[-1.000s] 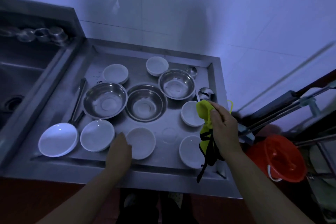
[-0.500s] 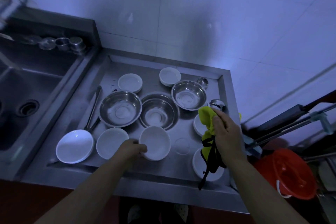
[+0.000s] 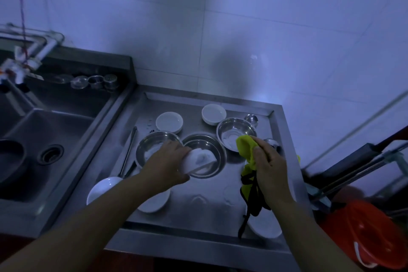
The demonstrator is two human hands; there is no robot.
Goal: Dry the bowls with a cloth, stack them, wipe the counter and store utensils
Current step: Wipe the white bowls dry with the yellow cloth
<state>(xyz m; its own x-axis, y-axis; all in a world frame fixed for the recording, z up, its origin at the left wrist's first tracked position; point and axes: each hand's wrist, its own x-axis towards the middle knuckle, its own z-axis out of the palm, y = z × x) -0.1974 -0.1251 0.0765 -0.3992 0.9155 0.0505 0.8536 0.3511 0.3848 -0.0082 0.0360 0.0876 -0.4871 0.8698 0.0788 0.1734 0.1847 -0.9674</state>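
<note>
Fingers (image 3: 174, 150) clamp a tilted white bowl (image 3: 198, 160); right hand (image 3: 268, 168) grips yellow cloth (image 3: 246, 150).

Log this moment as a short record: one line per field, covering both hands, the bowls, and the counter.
left hand: holds a small white bowl, lifted and tilted above the middle steel bowl
right hand: grips a yellow cloth with black trim
steel bowls: three in a row
white bowls on counter: two at the back, others near the front edge, partly hidden by the arms
counter: steel, wet patches
stacking: not started
</note>
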